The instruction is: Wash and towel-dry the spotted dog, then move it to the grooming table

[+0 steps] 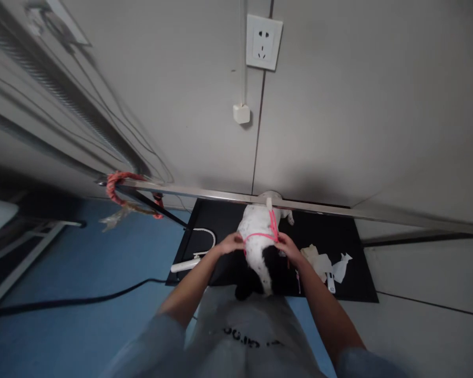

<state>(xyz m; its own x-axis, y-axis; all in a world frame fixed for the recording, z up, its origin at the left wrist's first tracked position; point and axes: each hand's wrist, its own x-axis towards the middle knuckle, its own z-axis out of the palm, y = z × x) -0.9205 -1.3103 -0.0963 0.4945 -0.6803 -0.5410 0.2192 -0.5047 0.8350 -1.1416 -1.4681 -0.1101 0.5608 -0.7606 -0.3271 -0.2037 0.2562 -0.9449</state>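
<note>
A white dog (256, 257) with black patches and small dark spots stands on a black table (216, 220), its dark head toward me. A pink cord (260, 234) runs across its body and rises to a white fitting (269, 203) on the metal bar. At the dog's side on the left, my left hand (232, 243) has its fingers closed at the cord's edge. On the opposite side, my right hand (287, 245) is closed around the cord where its strands meet. Some fingertips are hidden against the fur.
A metal bar (220, 196) spans above the table, with orange rope (114, 189) at its left end. A white corded tool (184, 265) lies left. Crumpled tissues (319, 262) and a small white device (330, 282) lie right. The wall behind carries a socket (263, 43).
</note>
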